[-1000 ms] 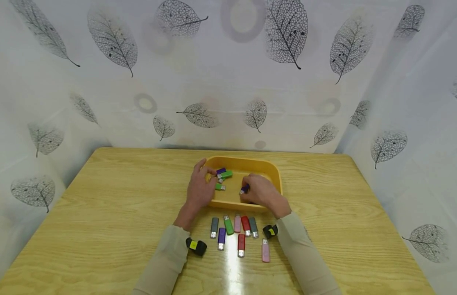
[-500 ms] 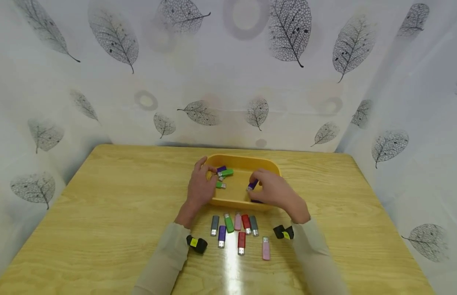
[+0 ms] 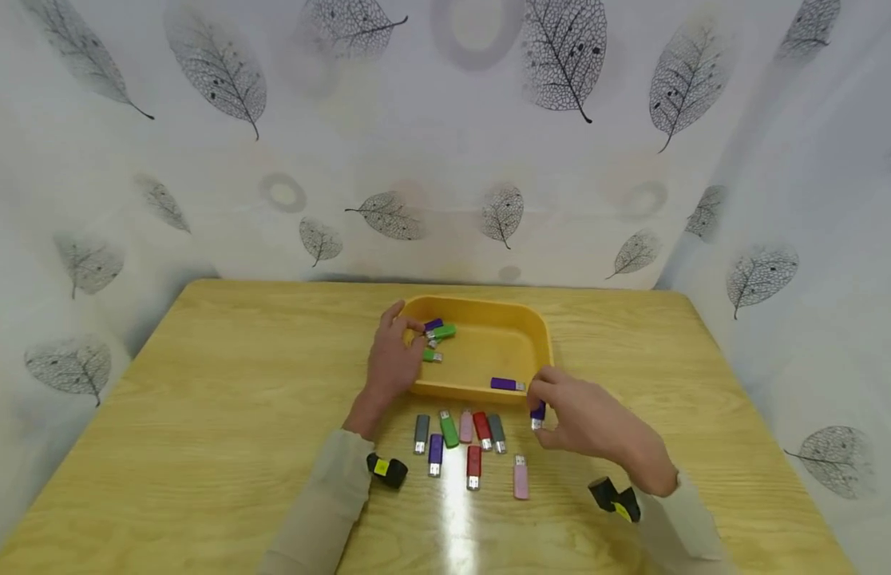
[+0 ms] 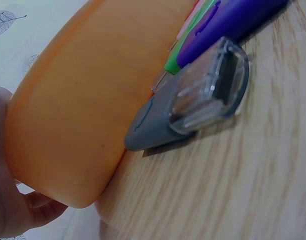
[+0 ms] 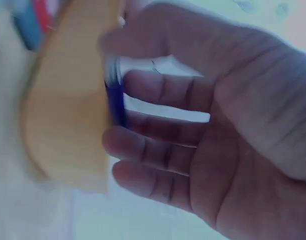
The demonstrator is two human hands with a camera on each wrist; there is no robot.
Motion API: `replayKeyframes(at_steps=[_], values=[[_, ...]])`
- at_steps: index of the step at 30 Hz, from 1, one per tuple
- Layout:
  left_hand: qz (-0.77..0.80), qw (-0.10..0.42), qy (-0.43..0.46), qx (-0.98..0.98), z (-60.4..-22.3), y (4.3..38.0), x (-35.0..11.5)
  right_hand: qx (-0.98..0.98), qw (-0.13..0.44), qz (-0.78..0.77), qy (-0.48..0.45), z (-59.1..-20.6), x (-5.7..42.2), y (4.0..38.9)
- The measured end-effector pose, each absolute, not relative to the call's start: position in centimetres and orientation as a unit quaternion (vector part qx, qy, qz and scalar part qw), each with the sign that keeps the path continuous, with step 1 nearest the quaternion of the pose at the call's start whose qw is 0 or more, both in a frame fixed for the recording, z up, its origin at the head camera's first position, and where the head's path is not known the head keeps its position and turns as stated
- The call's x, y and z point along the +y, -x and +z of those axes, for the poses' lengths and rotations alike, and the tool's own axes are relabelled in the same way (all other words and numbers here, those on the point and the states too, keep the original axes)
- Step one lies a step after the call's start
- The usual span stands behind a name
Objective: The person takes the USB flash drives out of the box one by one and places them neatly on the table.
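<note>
The left grip (image 3: 395,359) holds the tray (image 3: 489,347) at 9 o'clock, probably to steady it; the right grip (image 3: 582,411) pinches a purple stick (image 3: 537,412) by its ends, beside the tray's 4 o'clock corner. Half a second earlier that stick is over the tray; now another stick (image 3: 503,384) shows whole inside, towards 5 o'clock.

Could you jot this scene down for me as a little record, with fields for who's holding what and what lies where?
Left grip: holds the left end of the yellow tray
Right grip: pinches a purple USB stick beside the tray's near right corner
Inside tray: one purple stick by the near wall; green and purple sticks clustered left, count partly hidden
Wooden table: eight sticks nearer the person: two grey, two pink, two red, one green, one purple
Backdrop: pale, leaf-printed
</note>
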State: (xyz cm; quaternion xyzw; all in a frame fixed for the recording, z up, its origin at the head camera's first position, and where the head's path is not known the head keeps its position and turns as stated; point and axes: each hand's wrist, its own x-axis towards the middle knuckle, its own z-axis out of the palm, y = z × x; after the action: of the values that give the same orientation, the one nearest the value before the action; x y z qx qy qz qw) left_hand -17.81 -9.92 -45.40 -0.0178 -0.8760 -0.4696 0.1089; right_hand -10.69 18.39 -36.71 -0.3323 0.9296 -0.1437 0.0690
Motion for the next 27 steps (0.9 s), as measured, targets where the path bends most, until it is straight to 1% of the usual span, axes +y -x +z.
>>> replayKeyframes(at_steps=[5, 7, 9, 12, 17, 20, 27], values=[[-0.470, 0.107, 0.017, -0.876, -45.2, 18.0, -10.0, 0.932, 0.044, -0.112, 0.343, -36.9, 17.9, 9.8], [-0.471, 0.107, 0.015, -0.876, -45.1, 18.0, -10.0, 0.932, 0.047, -0.104, 0.344, -36.7, 17.5, 9.6], [-0.473, 0.105, 0.014, -0.875, -45.0, 18.0, -10.0, 0.930, 0.059, -0.099, 0.348, -36.5, 17.2, 9.2], [-0.473, 0.100, 0.012, -0.875, -44.9, 17.9, -9.9, 0.929, 0.107, -0.098, 0.340, -36.3, 16.8, 8.7], [-0.474, 0.097, 0.009, -0.875, -44.9, 17.9, -9.8, 0.942, 0.168, -0.082, 0.280, -37.2, 16.7, 8.7], [-0.469, 0.095, 0.006, -0.878, -45.1, 17.9, -9.8, 0.947, 0.176, -0.071, 0.258, -38.5, 16.7, 9.2], [-0.458, 0.091, -0.002, -0.884, -45.2, 17.9, -9.8, 0.951, 0.168, -0.047, 0.254, -40.6, 16.4, 10.2]])
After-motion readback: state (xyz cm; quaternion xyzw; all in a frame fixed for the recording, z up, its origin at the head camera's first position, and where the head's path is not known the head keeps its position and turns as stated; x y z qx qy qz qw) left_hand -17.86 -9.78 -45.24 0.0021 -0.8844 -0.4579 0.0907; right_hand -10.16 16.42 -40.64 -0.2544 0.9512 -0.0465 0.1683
